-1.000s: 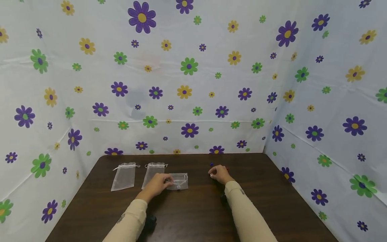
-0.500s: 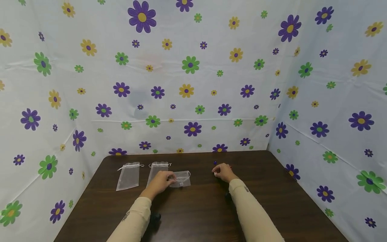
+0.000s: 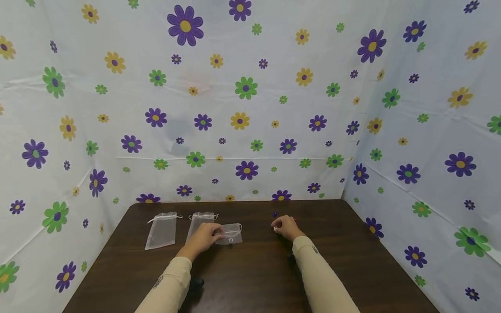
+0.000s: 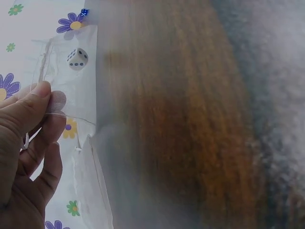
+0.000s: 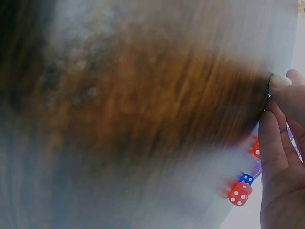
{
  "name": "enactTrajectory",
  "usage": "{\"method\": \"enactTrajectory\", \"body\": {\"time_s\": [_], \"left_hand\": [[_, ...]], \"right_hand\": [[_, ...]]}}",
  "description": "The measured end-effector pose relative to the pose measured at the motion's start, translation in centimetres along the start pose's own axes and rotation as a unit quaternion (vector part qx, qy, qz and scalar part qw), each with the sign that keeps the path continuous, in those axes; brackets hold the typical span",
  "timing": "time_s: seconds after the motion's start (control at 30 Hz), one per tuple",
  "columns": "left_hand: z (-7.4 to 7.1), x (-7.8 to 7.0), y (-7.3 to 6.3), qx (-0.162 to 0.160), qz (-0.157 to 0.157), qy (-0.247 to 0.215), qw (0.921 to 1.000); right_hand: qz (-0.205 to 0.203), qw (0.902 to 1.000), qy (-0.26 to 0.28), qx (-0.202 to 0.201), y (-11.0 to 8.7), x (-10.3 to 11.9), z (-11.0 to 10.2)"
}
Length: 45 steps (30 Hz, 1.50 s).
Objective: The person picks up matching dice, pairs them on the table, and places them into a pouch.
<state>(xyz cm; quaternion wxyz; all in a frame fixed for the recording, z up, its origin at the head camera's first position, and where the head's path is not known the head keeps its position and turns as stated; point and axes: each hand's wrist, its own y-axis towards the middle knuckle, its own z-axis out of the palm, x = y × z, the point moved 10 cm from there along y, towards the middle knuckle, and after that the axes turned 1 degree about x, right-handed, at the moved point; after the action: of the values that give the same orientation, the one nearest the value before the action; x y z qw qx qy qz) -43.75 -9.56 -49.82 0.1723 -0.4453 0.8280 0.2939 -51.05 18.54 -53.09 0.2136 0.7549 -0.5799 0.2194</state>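
Between thumb and fingers, my left hand (image 3: 201,238) pinches a small sheer white drawstring bag (image 3: 235,228). A white die (image 4: 77,59) with dark pips shows in or against the bag's fabric in the left wrist view. My right hand (image 3: 287,227) pinches a small white die (image 3: 275,229) just above the table; in the right wrist view the fingertips hide it. Close to that hand lie a blue die (image 3: 275,214) and a red die (image 3: 295,219). The right wrist view shows red dice (image 5: 239,194) and a blue die (image 5: 246,179) beyond the fingers.
Two more sheer drawstring bags lie flat on the brown wooden table (image 3: 250,278): one bag (image 3: 162,230) at far left, the other bag (image 3: 197,221) partly behind my left hand. A flower-printed cloth (image 3: 219,100) hangs around the table's back and sides.
The head view shifts slightly and returns. Both hands keep their holds and stay in nearly the same places; no object has visibly moved on the table.
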Motion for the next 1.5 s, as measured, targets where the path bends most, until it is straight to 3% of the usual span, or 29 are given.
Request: {"method": "enactTrajectory", "body": {"time_s": [0.43,0.77,0.93,1.1,1.5], "left_hand": [[0.0,0.1,0.3,-0.005,-0.005,-0.004,1.0000],[-0.4,0.9,0.2,-0.001,-0.019,-0.042,0.9989],[-1.2,0.4,0.3,-0.016,0.002,-0.018,0.9997],[-1.4,0.5,0.4,-0.010,-0.014,-0.006,0.9998],[-2.2,0.5,-0.2,-0.019,0.001,0.005,0.9998]], "right_hand": [[0.002,0.9999,0.008,0.007,-0.5,-0.2,-0.4],[0.000,0.9999,0.016,0.006,-0.5,0.3,-0.5],[-0.001,0.9999,0.016,0.005,-0.4,0.5,-0.4],[-0.001,0.9999,0.015,0.008,-0.4,0.5,-0.1],[-0.002,1.0000,0.003,0.009,-0.2,0.7,0.0]]}}
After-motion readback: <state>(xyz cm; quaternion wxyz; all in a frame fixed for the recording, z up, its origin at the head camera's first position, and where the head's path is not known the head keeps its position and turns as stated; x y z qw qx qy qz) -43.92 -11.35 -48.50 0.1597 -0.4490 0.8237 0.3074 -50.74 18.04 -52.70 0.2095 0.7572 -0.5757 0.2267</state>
